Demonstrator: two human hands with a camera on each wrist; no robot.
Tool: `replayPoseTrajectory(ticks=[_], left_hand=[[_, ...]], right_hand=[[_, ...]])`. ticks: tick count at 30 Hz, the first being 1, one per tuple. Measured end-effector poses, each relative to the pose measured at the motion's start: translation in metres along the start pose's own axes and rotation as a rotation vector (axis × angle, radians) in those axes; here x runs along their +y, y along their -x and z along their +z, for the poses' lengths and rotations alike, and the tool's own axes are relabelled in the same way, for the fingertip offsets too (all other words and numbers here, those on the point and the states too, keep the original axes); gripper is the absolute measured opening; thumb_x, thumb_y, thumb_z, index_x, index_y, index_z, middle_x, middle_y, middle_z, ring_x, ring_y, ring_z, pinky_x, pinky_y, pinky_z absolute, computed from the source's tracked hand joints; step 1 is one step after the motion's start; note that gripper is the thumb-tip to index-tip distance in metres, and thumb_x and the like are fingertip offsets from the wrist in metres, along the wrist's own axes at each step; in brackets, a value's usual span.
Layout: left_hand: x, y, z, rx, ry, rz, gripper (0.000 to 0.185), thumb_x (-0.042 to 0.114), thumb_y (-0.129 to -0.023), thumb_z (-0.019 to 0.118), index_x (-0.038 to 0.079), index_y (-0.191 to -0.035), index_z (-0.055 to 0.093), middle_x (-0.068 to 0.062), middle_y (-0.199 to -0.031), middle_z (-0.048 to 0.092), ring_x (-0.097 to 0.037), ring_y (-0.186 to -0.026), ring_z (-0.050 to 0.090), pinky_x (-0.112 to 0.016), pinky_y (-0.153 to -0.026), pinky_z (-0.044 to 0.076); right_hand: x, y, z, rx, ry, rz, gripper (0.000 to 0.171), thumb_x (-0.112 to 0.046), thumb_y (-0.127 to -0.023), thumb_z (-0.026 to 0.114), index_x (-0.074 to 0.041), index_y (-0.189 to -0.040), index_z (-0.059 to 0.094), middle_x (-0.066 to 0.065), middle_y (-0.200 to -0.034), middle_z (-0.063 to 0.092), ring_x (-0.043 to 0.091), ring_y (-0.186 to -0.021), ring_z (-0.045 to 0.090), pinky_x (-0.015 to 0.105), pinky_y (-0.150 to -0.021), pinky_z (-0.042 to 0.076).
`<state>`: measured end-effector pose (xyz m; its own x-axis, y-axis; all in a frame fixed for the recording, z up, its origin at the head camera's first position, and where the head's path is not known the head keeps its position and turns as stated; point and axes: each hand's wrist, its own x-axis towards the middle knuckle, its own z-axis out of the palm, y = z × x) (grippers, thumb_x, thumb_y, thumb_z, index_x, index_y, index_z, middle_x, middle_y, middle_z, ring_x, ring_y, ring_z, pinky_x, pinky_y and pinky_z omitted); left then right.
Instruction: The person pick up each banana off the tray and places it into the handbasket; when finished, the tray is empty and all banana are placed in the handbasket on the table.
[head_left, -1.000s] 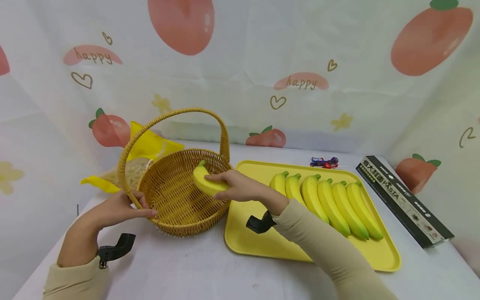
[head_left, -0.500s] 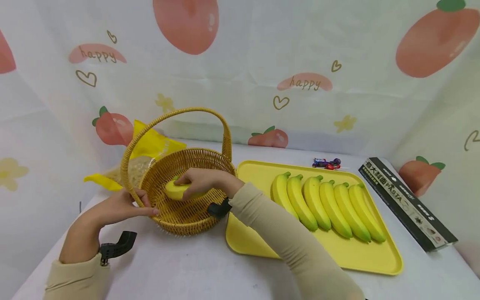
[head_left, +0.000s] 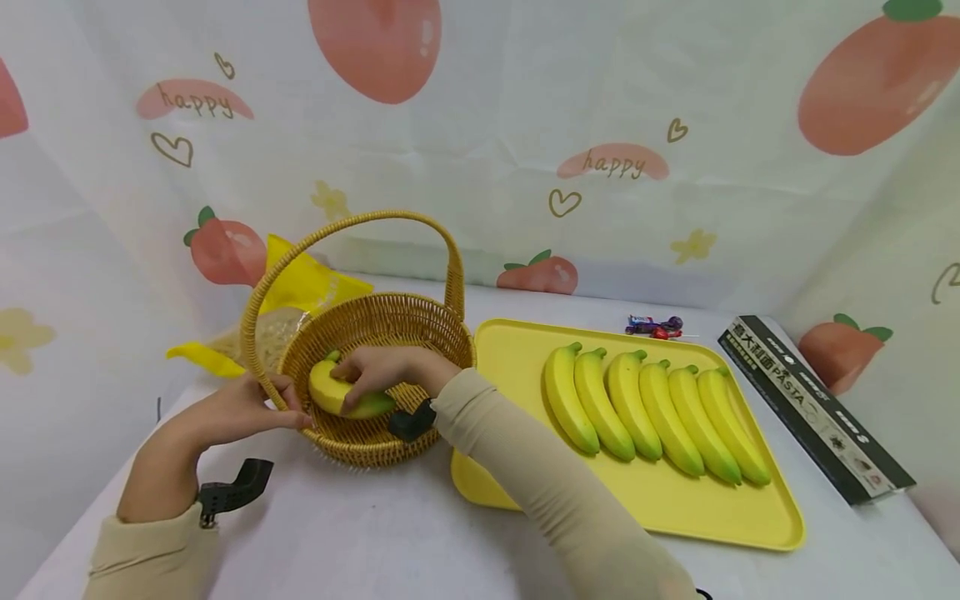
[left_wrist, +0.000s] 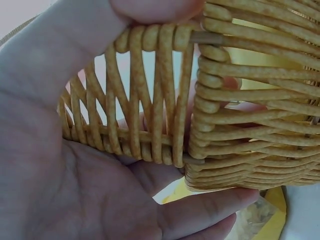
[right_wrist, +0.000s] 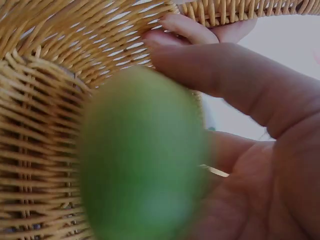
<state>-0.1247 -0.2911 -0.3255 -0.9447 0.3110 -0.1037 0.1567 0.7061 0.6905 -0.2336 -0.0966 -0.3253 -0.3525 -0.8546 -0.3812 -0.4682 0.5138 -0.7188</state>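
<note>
Right hand [head_left: 382,368] grasping banana [head_left: 341,398] inside basket [head_left: 442,333], toward 9 o'clock; left hand [head_left: 243,408] gripping the rim. Better to lower flat on the weave, then release gently.

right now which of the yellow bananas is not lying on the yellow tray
The yellow banana with a green tip inside the round woven wicker basket, held by the right hand. The other six lie side by side on the yellow plastic tray.
</note>
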Motion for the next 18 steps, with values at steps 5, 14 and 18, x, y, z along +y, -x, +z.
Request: replayPoseTrajectory(ticks=[5,14,18], left_hand=[[0.0009,-0.0024,0.001,0.0,-0.001,0.0,0.018,0.025,-0.082,0.07,0.01,-0.078,0.062,0.001,-0.077,0.062,-0.007,-0.08,0.05,-0.024,-0.068,0.04],[0.0014,-0.0034,0.0004,-0.003,-0.009,-0.024,0.02,0.027,-0.081,0.071,0.009,-0.079,0.061,0.0,-0.079,0.06,-0.009,-0.081,0.049,-0.025,-0.069,0.04],[-0.0001,-0.0021,-0.0002,-0.009,0.004,-0.032,0.02,0.027,-0.082,0.07,0.009,-0.078,0.061,0.0,-0.079,0.062,-0.009,-0.082,0.05,-0.026,-0.07,0.041]], right_hand=[[0.0025,-0.0019,0.0031,-0.068,0.003,0.019,0.067,-0.018,-0.083,0.07,-0.004,-0.14,0.039,0.008,-0.145,0.041,0.01,-0.133,0.039,0.015,-0.096,0.039],[0.0019,-0.0017,0.0049,-0.05,-0.156,0.073,0.061,-0.015,-0.084,0.068,-0.003,-0.138,0.043,0.008,-0.145,0.042,0.009,-0.123,0.048,0.019,-0.08,0.05],[-0.0046,0.005,0.001,0.018,-0.088,0.054,0.06,-0.025,-0.084,0.069,-0.004,-0.136,0.047,0.005,-0.142,0.046,0.012,-0.127,0.047,0.02,-0.084,0.049]])
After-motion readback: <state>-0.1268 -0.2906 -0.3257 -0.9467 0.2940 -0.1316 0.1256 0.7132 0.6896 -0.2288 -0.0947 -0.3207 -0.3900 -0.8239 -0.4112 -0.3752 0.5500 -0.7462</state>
